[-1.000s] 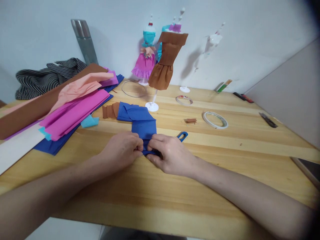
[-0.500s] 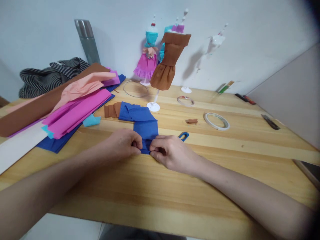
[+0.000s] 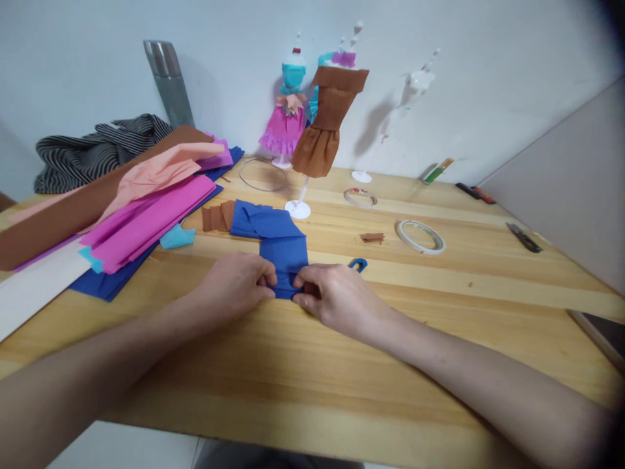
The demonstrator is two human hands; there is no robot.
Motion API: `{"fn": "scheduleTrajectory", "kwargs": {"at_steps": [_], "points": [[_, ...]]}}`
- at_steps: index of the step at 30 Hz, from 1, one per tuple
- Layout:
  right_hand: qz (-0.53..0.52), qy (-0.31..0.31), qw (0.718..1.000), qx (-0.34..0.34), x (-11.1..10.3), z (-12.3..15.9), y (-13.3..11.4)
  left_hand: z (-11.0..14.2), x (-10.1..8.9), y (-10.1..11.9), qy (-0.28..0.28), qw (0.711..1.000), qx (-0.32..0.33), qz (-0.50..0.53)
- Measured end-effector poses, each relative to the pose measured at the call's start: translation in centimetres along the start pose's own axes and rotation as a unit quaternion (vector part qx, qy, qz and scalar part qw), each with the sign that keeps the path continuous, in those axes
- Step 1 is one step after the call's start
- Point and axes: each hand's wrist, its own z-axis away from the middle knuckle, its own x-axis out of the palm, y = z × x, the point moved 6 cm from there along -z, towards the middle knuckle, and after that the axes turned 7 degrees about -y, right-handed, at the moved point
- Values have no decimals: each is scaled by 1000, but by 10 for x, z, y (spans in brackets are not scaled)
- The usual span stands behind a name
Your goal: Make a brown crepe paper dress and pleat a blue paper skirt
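A strip of blue crepe paper lies on the wooden table, with a crosswise fold along its near end. My left hand pinches the left corner of that near end between thumb and fingers. At the right corner, my right hand grips the same edge, its fingers curled and partly hiding the paper. The strip's far part bends left and rests beside a pleated brown paper piece. Just beyond my right hand, a blue-handled tool shows only its loop end.
Paper dresses in brown and pink stand on mannequins at the back. Left lies a pile of coloured crepe paper. Rightward are a tape roll, brown scraps, a box cutter and a dark flat device.
My right fingers have lifted and parted slightly at the near edge, showing more of the blue fold. The left hand stays nearly in place. The whole view has shifted a little.
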Motion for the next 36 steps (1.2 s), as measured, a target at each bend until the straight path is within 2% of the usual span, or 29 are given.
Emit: {"fn": "scheduleTrajectory", "kwargs": {"at_steps": [8,15,21,28,36], "points": [[-37,-12,999,14,4,-4,4,0,2,3,-1,1000,-5,-14],[-39,-8,999,-12,3,-4,2,2,1,9,15,998,25,-47],[-17,-7,1000,-25,3,-1,-2,9,0,19,37,992,72,-92],[32,-7,999,-29,5,3,-6,12,1,21,32,991,89,-98],[38,-5,999,-37,4,2,-7,9,2,18,28,989,100,-101]]}}
